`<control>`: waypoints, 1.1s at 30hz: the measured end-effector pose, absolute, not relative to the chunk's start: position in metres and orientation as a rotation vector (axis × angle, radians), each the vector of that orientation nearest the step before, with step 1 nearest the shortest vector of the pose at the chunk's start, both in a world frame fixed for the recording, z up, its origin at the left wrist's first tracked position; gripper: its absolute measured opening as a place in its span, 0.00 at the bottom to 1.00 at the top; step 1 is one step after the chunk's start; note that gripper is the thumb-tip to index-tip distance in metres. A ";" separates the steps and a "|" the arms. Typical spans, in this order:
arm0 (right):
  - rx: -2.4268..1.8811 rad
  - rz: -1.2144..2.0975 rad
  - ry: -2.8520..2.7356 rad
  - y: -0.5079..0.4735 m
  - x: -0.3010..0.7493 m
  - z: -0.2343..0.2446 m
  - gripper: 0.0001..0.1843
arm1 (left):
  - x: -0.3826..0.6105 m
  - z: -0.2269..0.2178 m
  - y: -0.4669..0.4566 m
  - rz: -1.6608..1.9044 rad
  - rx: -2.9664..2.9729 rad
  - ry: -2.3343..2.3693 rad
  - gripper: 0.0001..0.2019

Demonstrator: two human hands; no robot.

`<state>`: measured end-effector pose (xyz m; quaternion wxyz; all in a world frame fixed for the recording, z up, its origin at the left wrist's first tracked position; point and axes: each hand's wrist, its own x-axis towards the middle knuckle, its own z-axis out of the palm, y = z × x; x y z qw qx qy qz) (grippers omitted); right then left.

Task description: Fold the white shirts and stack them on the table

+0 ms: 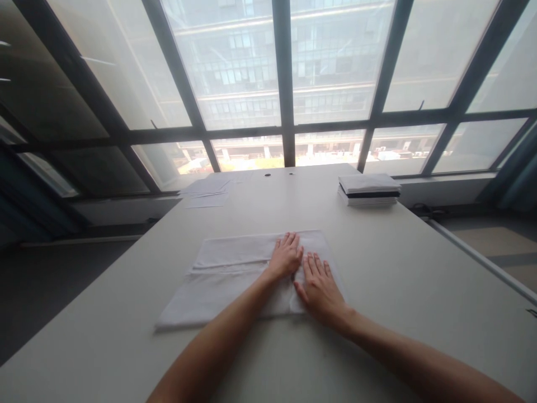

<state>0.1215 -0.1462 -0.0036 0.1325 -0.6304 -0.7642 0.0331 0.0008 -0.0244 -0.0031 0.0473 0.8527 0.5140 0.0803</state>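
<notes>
A folded white cloth (226,291) lies on the white table in front of me, with a crease running across it from left to right. My left hand (287,255) rests flat on the right part of the cloth, fingers stretched out and pointing away from me. Just to its right and a little nearer, my right hand (319,286) presses flat on the cloth's right end, its fingers spread. Both palms face down. Part of the cloth is hidden under the hands and the left forearm.
The white table (377,291) reaches toward large windows. A stack of folded white cloths (369,183) with a dark layer sits at the far right edge. Loose white paper sheets (207,192) lie far left. A small dark disc (267,175) is near the far edge.
</notes>
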 end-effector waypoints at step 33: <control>-1.865 0.190 -2.196 -0.045 0.165 0.002 0.32 | 0.002 -0.004 -0.028 0.345 2.573 1.621 0.30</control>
